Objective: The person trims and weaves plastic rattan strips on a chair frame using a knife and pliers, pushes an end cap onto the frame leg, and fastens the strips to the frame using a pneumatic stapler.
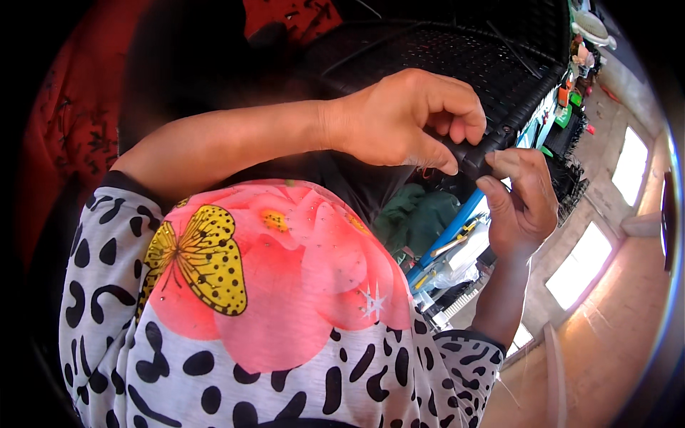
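Observation:
A black woven wicker panel with a thick wrapped edge lies in front of me, and its rounded corner sits between my two hands. My left hand reaches across from the left with curled fingers. Its thumb tip rests by the corner, and whatever lies between thumb and fingers is too dark to make out. On the other side, my right hand pinches the corner's end with thumb and forefinger. Loose black strands lie over the weave.
Red cloth strewn with short black scraps is at the left. Dark green cloth bunches below the panel, beside a blue bar. A cluttered row with a white fan and a green item runs along the right, before bright windows.

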Available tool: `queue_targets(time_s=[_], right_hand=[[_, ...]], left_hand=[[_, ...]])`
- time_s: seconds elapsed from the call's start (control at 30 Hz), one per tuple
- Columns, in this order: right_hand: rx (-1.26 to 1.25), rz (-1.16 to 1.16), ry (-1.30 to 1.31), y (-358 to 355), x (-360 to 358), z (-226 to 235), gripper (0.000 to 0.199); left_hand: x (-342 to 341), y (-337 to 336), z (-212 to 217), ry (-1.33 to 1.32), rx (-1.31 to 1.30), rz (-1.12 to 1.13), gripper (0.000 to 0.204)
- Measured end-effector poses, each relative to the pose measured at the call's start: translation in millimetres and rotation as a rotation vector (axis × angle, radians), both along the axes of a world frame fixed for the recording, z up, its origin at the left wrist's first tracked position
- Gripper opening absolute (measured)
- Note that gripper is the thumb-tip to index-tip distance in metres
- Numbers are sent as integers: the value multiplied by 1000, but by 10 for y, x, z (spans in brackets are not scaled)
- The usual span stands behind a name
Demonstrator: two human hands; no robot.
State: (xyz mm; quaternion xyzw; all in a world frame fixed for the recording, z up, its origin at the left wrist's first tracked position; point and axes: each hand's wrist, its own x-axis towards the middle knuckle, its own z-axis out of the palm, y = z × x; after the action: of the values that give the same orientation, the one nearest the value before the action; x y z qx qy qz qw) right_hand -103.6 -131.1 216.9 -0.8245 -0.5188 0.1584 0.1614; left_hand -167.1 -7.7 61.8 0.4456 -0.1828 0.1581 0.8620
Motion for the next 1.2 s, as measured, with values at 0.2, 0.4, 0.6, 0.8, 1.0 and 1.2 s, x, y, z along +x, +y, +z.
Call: queue_targets(time_s=[0.2, 0.4, 0.6, 0.8, 1.0, 1.2], right_hand=[[-61, 119, -59, -21, -31, 41, 17], [-206, 109, -50, 80, -39, 159, 21], [-80, 8, -2, -18, 1, 39, 22], [535, -363, 341, -388, -100, -345, 12], [716, -283, 235, -294, -28, -688, 15], [1013, -235, 478, -159, -63, -1011, 19]], left_hand=[[-6, -134, -76, -14, 10, 11, 25], [6, -152, -62, -15, 73, 9, 28], [34, -148, -54, -121, 260, 267, 40], [43, -157, 82, -142, 536, 587, 55], [160, -62, 67, -216, 667, 655, 54], [104, 70, 6, -174, 706, 636, 49]])
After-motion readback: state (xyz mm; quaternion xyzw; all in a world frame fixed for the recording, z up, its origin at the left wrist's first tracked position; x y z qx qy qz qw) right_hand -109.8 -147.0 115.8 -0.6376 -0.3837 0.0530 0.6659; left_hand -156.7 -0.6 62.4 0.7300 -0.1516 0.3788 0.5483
